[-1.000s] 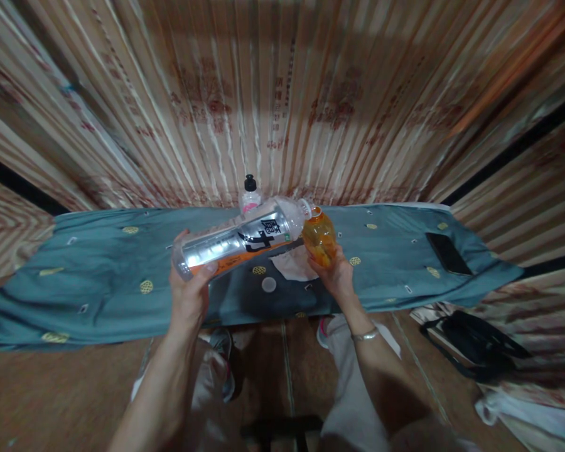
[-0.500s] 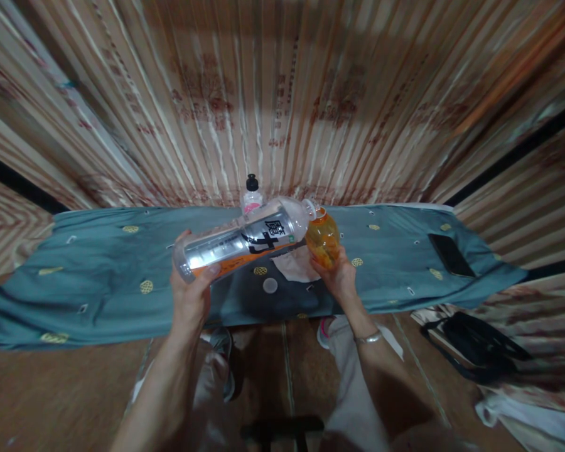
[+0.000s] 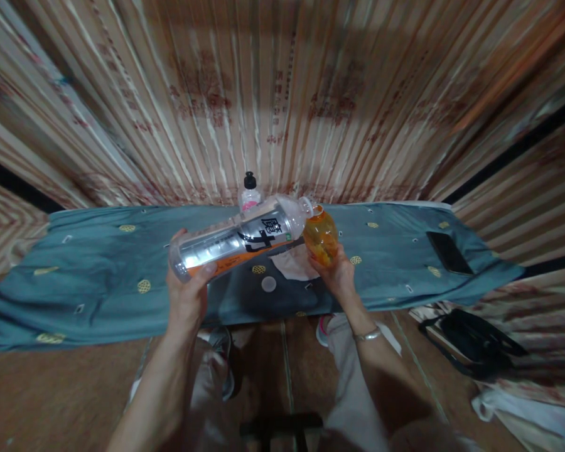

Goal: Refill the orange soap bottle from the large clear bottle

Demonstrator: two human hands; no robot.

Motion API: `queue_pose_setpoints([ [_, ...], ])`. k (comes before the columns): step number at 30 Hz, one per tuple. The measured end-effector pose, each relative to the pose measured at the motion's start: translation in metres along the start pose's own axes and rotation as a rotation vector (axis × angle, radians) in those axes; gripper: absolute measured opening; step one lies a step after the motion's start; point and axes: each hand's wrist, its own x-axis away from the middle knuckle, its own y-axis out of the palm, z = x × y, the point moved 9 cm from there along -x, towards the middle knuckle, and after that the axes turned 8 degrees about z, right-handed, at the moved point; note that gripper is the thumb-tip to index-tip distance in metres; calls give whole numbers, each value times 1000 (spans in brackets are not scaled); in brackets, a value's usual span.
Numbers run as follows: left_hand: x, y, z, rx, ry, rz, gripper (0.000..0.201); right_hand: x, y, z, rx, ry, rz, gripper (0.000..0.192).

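My left hand point(image 3: 187, 295) grips the base of a large clear plastic bottle point(image 3: 238, 242) with a black and orange label. The bottle lies nearly level, its open neck tipped right against the mouth of a small round orange bottle point(image 3: 319, 237). My right hand point(image 3: 336, 276) holds that orange bottle from below, above a table covered with a teal cloth point(image 3: 98, 276). Behind the two bottles stands a small bottle with a black cap point(image 3: 249, 191). A white cap point(image 3: 268, 284) and a white piece of paper or cloth point(image 3: 292, 267) lie on the cloth under my hands.
A black phone point(image 3: 448, 252) lies on the cloth at the right end. Striped curtain point(image 3: 282, 100) hangs behind the table. A black bag point(image 3: 475, 345) and white fabric point(image 3: 527, 414) lie on the floor at right. My knees sit under the table's front edge.
Both bottles stay mouth to mouth with almost no shift. The whole view has drifted slightly.
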Motion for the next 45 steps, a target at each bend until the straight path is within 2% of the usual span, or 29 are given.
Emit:
queue_pose_setpoints([
  [5,0,1,1,30,5,25,83,0,0,0,-11,-14,-15,75],
  [11,0,3,0,12,19,-9,80,0,3,2,3,-40,-30,81],
  [17,-1,1,-1,62,25,33,81,0,2,0,-30,-74,2,75],
  [26,-1,1,-1,-15,88,-22,79,-1,3,3,-17,-92,-23,72],
  [38,-3,1,-2,-11,43,-32,81,0,4,1,-13,-133,-41,75],
  [45,-2,0,-3,29,17,-8,78,0,3,-1,6,-110,-23,73],
])
